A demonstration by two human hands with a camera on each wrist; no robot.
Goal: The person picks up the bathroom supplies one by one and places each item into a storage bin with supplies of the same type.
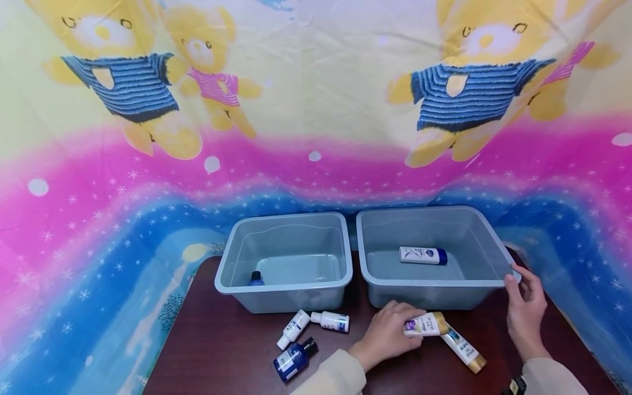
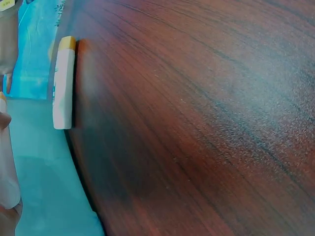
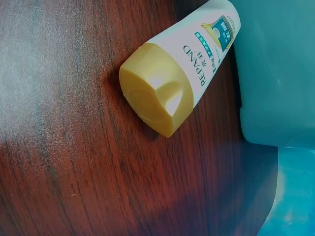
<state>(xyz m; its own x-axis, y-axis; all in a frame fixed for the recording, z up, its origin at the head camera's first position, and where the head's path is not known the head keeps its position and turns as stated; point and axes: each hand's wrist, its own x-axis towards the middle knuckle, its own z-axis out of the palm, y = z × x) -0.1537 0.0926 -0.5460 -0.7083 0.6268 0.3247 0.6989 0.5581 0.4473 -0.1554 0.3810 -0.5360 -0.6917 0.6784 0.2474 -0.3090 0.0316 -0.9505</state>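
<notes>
The left hand [image 1: 387, 334] lies on the dark wood bench [image 1: 222, 351], just in front of the right tub [image 1: 429, 285]. Its fingers curl round a small white and purple bottle [image 1: 423, 325] and hold it flat on the bench. The bottle's gold end touches a second white bottle with a gold cap [image 1: 463, 349], which lies slanted beside it.

The right hand [image 1: 525, 312] is at the near right corner of the right tub. Its fingers [image 1: 515, 274] rest on the rim there, a little spread, and the thumb sits against the outside wall. The right edge of the bench is close beside this hand.

Inside the right tub lies a white bottle with a blue cap [image 1: 423, 255], with bare floor all round it. The left tub [image 1: 283, 260] stands just beside the right tub, with a thin gap between them. A blue bottle [image 1: 255, 278] stands in its near left corner.

In front of the left tub lie two small white bottles [image 1: 316, 323] and a dark blue bottle with a black cap [image 1: 294, 359], near each other. Between them and the left hand there is open bench. The dark blue bottle is near the front edge.

A bright cloth with bears [image 1: 316, 109] hangs behind the tubs.
</notes>
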